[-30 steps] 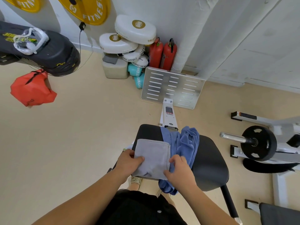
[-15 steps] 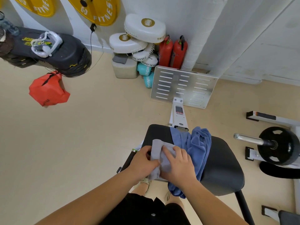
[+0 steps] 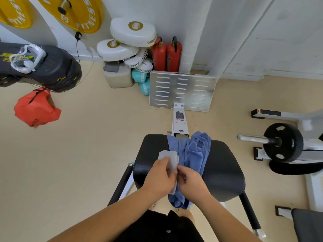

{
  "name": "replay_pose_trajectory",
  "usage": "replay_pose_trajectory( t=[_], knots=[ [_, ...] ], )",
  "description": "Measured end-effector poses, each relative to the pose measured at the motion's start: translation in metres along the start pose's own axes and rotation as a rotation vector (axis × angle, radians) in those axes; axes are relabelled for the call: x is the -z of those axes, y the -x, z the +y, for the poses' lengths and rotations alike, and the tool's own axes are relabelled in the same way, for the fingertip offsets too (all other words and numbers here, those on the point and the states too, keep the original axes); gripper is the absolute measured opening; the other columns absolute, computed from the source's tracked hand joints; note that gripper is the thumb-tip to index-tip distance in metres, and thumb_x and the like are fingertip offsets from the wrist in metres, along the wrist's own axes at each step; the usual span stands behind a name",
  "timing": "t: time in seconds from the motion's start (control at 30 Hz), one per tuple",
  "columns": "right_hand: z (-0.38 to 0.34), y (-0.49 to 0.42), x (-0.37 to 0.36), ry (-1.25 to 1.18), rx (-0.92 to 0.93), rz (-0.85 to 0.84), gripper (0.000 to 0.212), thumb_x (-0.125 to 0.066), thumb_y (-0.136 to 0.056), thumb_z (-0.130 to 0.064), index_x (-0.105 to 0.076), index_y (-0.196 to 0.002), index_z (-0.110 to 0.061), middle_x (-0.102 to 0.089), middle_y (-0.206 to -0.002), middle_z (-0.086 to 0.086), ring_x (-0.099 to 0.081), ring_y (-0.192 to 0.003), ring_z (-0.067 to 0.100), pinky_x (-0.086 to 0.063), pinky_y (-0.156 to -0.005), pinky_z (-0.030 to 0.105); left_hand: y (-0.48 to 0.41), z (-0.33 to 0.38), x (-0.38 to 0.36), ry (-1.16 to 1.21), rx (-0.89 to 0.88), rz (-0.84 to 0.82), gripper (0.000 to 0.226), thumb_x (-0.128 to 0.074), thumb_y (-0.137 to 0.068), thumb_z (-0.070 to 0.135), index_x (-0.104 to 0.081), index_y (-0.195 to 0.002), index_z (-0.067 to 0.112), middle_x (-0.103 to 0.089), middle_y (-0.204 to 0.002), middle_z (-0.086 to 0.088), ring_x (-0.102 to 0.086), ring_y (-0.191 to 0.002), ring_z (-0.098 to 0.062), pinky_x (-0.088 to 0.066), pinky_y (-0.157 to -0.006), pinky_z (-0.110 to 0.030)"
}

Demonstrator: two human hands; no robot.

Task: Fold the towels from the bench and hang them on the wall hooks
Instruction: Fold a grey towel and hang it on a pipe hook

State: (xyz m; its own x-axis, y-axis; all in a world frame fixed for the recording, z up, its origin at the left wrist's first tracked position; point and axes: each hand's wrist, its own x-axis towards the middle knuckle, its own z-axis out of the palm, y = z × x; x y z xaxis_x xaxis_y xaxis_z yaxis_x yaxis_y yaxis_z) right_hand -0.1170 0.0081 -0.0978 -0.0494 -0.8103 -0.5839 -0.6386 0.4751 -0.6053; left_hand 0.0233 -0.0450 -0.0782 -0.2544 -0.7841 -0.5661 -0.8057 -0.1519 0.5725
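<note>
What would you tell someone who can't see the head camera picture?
Two hands, left and right, fold a small grey towel on a black padded bench, beside a crumpled blue towel. Gym gear lines the wall beyond.

— What colours are showing on that counter?
— It's looking black with a fine weave; a pale grey towel and a blue towel are lying there.
— And behind?
— Yellow plates are showing white lettering, beside two red extinguishers and white pads.
</note>
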Motion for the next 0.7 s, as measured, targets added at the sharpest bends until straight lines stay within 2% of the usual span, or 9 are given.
replay_pose_trajectory(
  t=[0.03,0.1,0.17,0.27,0.33,0.4,0.53,0.63,0.7],
  knots=[
    [0.0,0.001,0.005,-0.038,-0.025,-0.032,0.034,-0.054,-0.098,-0.017,-0.062,-0.129,-0.029,-0.065,-0.096,-0.01,-0.061,-0.087,0.012,-0.052,-0.087,0.022,-0.002,0.001,-0.004,-0.032,-0.016,-0.014,0.047,-0.054,-0.099,0.027,-0.044,-0.143,0.016,-0.053,-0.129,-0.006,-0.059,-0.11,-0.021,-0.05,-0.094,-0.031],
    [0.001,0.005,0.012,-0.12,-0.07,-0.078,0.056,-0.053,-0.098,-0.015,-0.041,-0.15,-0.033,-0.069,-0.098,-0.01,-0.064,-0.09,0.011,-0.047,-0.082,0.01,-0.007,-0.001,-0.007,-0.083,-0.012,-0.018,0.047,-0.052,-0.099,0.021,-0.044,-0.145,0.019,-0.051,-0.13,-0.007,-0.06,-0.107,-0.024,-0.052,-0.092,-0.033],
    [0.003,0.008,0.016,-0.163,-0.089,-0.104,0.068,-0.049,-0.1,-0.013,-0.022,-0.159,-0.035,-0.072,-0.098,-0.011,-0.065,-0.09,0.009,-0.044,-0.077,0.003,-0.011,-0.006,-0.004,-0.158,0.039,0.013,0.047,-0.056,-0.098,0.031,-0.041,-0.142,0.033,-0.045,-0.124,-0.001,-0.06,-0.1,-0.021,-0.056,-0.083,-0.035],
    [0.002,0.014,0.017,-0.138,-0.055,-0.155,0.075,-0.045,-0.102,-0.015,-0.009,-0.159,-0.047,-0.07,-0.101,-0.013,-0.066,-0.091,0.012,-0.05,-0.083,0.011,-0.01,-0.013,-0.006,-0.249,0.04,0.093,0.051,-0.059,-0.094,0.047,-0.035,-0.138,0.044,-0.04,-0.121,0.004,-0.054,-0.105,-0.018,-0.059,-0.075,-0.036],
    [0.001,0.015,0.018,-0.128,-0.069,-0.187,0.072,-0.046,-0.103,-0.019,-0.012,-0.158,-0.05,-0.065,-0.113,-0.012,-0.065,-0.096,0.011,-0.051,-0.088,0.017,-0.007,-0.015,-0.013,-0.232,0.034,0.1,0.052,-0.057,-0.095,0.05,-0.03,-0.14,0.045,-0.04,-0.121,0.003,-0.058,-0.099,-0.018,-0.059,-0.072,-0.035],
    [0.001,0.016,0.018,-0.128,-0.1,-0.225,0.067,-0.046,-0.105,-0.024,-0.014,-0.16,-0.044,-0.057,-0.116,-0.013,-0.061,-0.096,0.007,-0.047,-0.091,0.017,-0.007,-0.016,-0.022,-0.182,0.043,0.099,0.054,-0.055,-0.096,0.048,-0.029,-0.143,0.044,-0.04,-0.119,0.001,-0.06,-0.091,-0.019,-0.06,-0.072,-0.035],
    [0.001,0.02,0.017,-0.093,-0.097,-0.282,0.068,-0.046,-0.105,-0.019,-0.012,-0.162,-0.034,-0.043,-0.121,-0.012,-0.049,-0.1,0.008,-0.043,-0.103,0.025,-0.004,-0.021,-0.03,-0.003,0.035,0.015,0.072,-0.066,-0.089,0.041,-0.028,-0.15,0.042,-0.032,-0.129,0.0,-0.055,-0.103,-0.02,-0.057,-0.09,-0.029],
    [-0.008,0.022,0.018,-0.058,-0.108,-0.285,0.066,-0.045,-0.104,-0.016,-0.016,-0.162,-0.029,-0.047,-0.136,-0.005,-0.048,-0.109,0.012,-0.041,-0.097,0.023,-0.003,-0.027,-0.021,0.075,-0.006,-0.039,0.078,-0.071,-0.086,0.031,-0.03,-0.151,0.041,-0.027,-0.127,0.006,-0.053,-0.105,-0.017,-0.054,-0.09,-0.024],
    [-0.016,0.027,0.018,-0.068,-0.146,-0.2,0.056,-0.047,-0.103,-0.019,-0.034,-0.157,-0.025,-0.055,-0.14,-0.001,-0.056,-0.111,0.015,-0.041,-0.093,0.021,-0.001,-0.027,-0.009,0.033,-0.08,-0.051,0.077,-0.07,-0.085,0.026,-0.033,-0.151,0.042,-0.026,-0.125,0.01,-0.054,-0.106,-0.017,-0.052,-0.085,-0.021]
  ],
)
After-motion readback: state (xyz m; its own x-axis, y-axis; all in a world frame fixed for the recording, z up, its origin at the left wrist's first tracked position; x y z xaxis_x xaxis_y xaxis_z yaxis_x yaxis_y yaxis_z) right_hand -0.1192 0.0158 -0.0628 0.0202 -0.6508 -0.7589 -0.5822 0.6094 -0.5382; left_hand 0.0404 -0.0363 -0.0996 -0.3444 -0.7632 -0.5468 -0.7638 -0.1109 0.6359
